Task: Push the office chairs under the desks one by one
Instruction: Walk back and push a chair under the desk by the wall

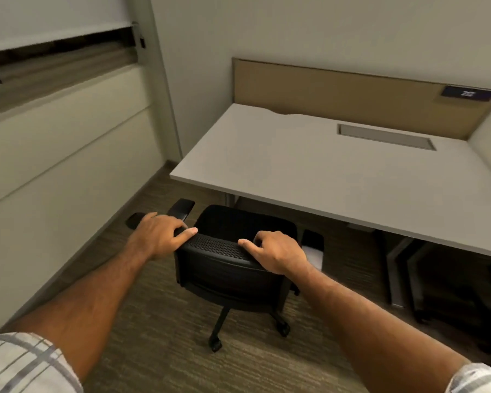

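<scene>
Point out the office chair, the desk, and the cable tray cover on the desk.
office chair point(219, 246): head view, mesh top of the backrest.
desk point(309, 171): head view, bare white top.
cable tray cover point(386, 136): head view, middle of the grey lid.

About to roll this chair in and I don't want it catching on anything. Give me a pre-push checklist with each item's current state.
1. Both hands on the backrest: ok. The left hand and right hand rest on the top edge of the office chair.
2. Chair faces the desk: ok, though it sits towards the desk's left end.
3. Seat under the desktop: partly; its front edge is already beneath.
4. Left armrest clears the desk edge: cannot tell; it lies near the desk's left corner.
5. Desk leg out of the path: ok, it stands to the chair's right.
6. Casters free on the carpet: ok for those visible.
</scene>
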Tool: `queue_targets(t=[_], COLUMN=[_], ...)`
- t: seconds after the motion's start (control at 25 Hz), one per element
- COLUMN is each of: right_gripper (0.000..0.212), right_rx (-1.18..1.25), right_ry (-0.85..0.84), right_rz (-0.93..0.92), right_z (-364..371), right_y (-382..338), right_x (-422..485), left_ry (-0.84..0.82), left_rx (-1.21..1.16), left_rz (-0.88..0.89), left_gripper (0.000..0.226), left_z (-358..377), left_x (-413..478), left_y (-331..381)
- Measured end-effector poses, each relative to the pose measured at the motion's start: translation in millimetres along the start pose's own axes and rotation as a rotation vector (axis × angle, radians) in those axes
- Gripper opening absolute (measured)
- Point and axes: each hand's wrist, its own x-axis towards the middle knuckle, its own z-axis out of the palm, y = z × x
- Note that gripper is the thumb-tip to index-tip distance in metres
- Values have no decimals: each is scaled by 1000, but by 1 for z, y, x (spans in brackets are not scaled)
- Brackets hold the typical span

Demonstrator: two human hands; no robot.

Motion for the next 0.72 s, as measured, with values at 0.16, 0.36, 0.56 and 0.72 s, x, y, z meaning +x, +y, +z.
queue_targets(t=[0.16, 0.36, 0.56, 0.72], right_gripper=[79, 86, 82, 78], right_rx=[-3, -212, -210, -174], right_ry=[-84, -73, 42, 76], right_rz=[4, -81, -106, -109], right_z=[-7, -6, -7, -10], right_y=[0, 15, 35, 53], right_x=[0, -19, -36, -49], left_ry=[-36, -8, 99, 114], left_rx=[-14, 7, -36, -8], left_rz=[141, 211, 199, 188], left_gripper=[96, 103, 96, 99], left_z=[-2, 1, -2, 0], left_x=[9, 13, 9, 0], left_y=[-5, -2, 19, 41])
